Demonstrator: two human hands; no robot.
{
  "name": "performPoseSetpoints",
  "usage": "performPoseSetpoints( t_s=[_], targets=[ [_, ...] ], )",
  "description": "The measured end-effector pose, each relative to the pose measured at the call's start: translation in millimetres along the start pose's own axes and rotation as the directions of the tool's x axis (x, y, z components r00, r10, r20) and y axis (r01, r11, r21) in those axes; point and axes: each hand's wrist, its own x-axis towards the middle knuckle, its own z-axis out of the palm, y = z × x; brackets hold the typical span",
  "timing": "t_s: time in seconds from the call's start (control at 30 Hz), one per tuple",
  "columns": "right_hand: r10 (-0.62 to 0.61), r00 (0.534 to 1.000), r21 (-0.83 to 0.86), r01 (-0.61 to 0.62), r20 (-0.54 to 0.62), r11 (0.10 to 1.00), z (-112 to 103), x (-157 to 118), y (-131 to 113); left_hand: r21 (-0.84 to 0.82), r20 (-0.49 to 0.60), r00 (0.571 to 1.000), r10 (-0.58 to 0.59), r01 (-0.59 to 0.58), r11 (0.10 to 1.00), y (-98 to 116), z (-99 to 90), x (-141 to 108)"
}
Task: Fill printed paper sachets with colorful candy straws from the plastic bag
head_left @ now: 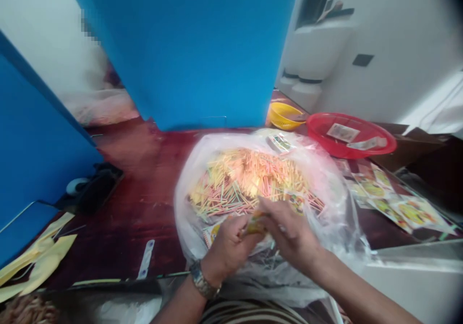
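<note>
The left hand (231,247) and right hand (294,232) are together, low over the clear plastic bag (185,194); the left pinches a small yellowish packet (255,222), while blur hides whether the right grips it or only touches it. The likeliest trouble is a slip: with the packet held by so little, a sharp pull could tip it or crease its thin film. Anything dropped would probably land among the thin coloured sticks (249,174) at 12 o'clock from the hands, and there a packet could sink in and be hard to pick out. The sticks lie loose and crossed, so fingers pushing down hard might snap some. The bag's wall is soft and crumpled; a wrist or the metal watch (203,280) could snag it, drag it across the surface (144,194) and spill sticks. Towards 3 o'clock, flat printed packets (405,210) overlap near the bag, and a sweeping right forearm might scatter them. The red basket (325,142), at 2 o'clock, seems far enough off to escape a knock.
</note>
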Motion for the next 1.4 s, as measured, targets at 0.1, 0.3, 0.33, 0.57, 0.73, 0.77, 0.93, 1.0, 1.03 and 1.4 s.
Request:
performPoseSetpoints(
  t_s=[0.1, 0.3, 0.33, 0.57, 0.73, 0.77, 0.93, 1.0, 1.03, 1.4],
  targets=[
    [0.255, 0.966, -0.169, -0.256, -0.029, 0.952, -23.2, -23.4, 50.3, 0.231, -0.057, 0.995, 0.079, -0.063, 0.971, -0.8, -3.5, -1.5],
    [0.077, 0.987, -0.501, 0.003, 0.138, 0.865, -9.5, 16.5, 77.0, 0.526, -0.093, 0.984, 0.151, -0.080, 0.847, -17.3, -23.7, -14.8],
    [0.018, 0.969, -0.457, 0.099, 0.245, 0.884, 5.4, 34.8, 68.6, 0.541, -0.092, 0.986, 0.140, -0.069, 0.838, -18.8, -23.8, -16.5],
    [-0.160, 0.689, -0.410, 0.583, 0.706, 0.701, 115.6, 140.1, 38.9, 0.557, -0.039, 0.997, 0.072, -0.038, 0.830, -26.5, -16.2, -23.0],
    [-0.185, 0.611, -0.372, 0.664, 0.770, 0.648, 136.2, 148.5, 48.1, 0.502, -0.046, 0.998, 0.050, -0.020, 0.865, -30.4, -15.6, -26.8],
    [-0.193, 0.596, -0.361, 0.678, 0.779, 0.640, 135.4, 148.4, 48.3, 0.495, -0.047, 0.998, 0.049, -0.019, 0.869, -30.1, -15.6, -27.5],
    [-0.218, 0.624, -0.358, 0.660, 0.750, 0.660, 113.9, 155.2, 39.4, 0.416, -0.160, 0.984, 0.074, -0.001, 0.910, -31.1, -22.2, -25.5],
    [-0.177, 0.708, -0.358, 0.537, 0.684, 0.764, 99.7, 157.9, 34.5, 0.350, -0.320, 0.944, 0.076, 0.043, 0.936, -34.5, -29.0, -18.8],
    [-0.119, 0.749, -0.338, 0.427, 0.652, 0.838, 92.4, 157.9, 32.6, 0.302, -0.396, 0.916, 0.059, 0.070, 0.951, -36.4, -32.8, -13.6],
    [0.137, 0.389, 0.260, -0.800, 0.911, 0.540, 77.0, 114.7, 16.3, -0.829, -0.154, 0.877, -0.455, 0.136, 0.542, -18.8, -18.8, 53.0]
  ],
)
